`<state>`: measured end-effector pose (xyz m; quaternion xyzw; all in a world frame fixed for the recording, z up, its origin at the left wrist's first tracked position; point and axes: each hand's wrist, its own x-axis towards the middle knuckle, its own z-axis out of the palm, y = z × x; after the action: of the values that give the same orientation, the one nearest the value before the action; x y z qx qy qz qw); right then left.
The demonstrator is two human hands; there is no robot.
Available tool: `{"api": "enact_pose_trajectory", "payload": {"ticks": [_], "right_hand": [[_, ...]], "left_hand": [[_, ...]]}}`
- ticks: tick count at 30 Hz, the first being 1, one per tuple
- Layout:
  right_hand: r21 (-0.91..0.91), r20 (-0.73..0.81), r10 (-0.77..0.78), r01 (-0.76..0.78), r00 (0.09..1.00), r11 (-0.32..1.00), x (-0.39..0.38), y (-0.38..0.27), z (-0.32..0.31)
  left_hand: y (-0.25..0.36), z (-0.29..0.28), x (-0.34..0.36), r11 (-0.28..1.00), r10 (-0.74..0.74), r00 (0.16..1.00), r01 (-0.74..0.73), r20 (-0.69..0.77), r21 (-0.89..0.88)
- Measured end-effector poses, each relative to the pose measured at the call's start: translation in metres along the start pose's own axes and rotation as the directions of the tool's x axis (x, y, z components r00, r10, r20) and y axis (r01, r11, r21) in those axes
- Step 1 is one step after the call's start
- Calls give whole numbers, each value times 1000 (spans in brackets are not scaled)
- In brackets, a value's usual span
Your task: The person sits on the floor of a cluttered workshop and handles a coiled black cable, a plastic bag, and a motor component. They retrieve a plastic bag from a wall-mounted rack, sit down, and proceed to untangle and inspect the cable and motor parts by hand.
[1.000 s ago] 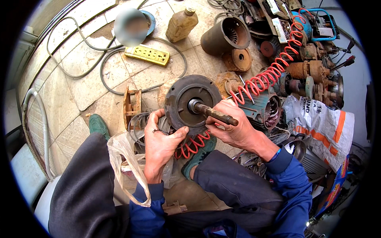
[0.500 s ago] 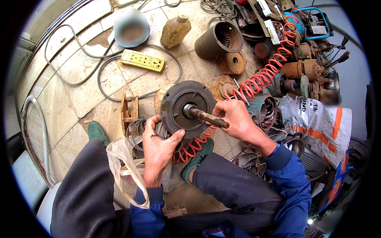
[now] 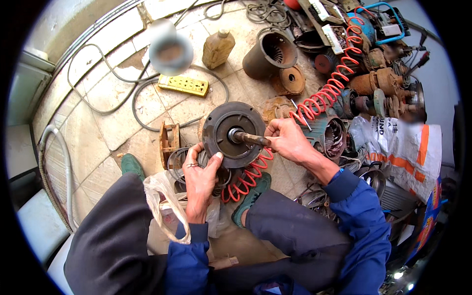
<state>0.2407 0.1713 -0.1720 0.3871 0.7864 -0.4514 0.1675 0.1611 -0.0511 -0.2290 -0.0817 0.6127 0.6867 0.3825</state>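
Between my hands is a round, dark metal motor end cover (image 3: 219, 132), facing up toward me. A worn, rust-brown shaft (image 3: 251, 139) sticks out of its middle, with a shiny ring at the base. My left hand (image 3: 200, 173), a ring on one finger, grips the cover's lower left edge, thumb on the face and fingers behind. With thumb and fingers pinched together, my right hand (image 3: 290, 141) holds the cover's right edge beside the shaft tip; the fingertips are partly hidden. A red coiled hose (image 3: 250, 178) runs below and behind the cover.
A yellow power strip (image 3: 183, 85), a dirty jug (image 3: 218, 49) and a dark metal cylinder (image 3: 268, 54) stand on the tiles ahead. Rusty motor parts (image 3: 376, 86) and a white sack (image 3: 400, 152) crowd the right. A plastic bag (image 3: 164, 201) hangs by my left knee.
The cover has tilted so that its shaft looks shorter and points less downward. Both hands keep their places at its edge. The whole view has shifted a little.
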Motion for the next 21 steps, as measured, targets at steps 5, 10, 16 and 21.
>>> {"api": "enact_pose_trajectory", "payload": {"ticks": [5,10,16,21], "right_hand": [[-235,-97,-213,186,972,954,-34,-24,-39],[-282,-238,-389,320,890,904,-119,-78,-62],[-68,-333,-443,447,832,892,-204,-84,-24],[147,-326,-420,485,847,862,-242,-89,43]], "left_hand": [[12,-10,-8,999,-20,1000,20,9,-30],[46,-44,-40,998,23,999,-21,30,-61],[109,-82,-114,997,-4,942,29,335,-69],[148,-104,-169,1000,-4,864,0,504,8]]}}
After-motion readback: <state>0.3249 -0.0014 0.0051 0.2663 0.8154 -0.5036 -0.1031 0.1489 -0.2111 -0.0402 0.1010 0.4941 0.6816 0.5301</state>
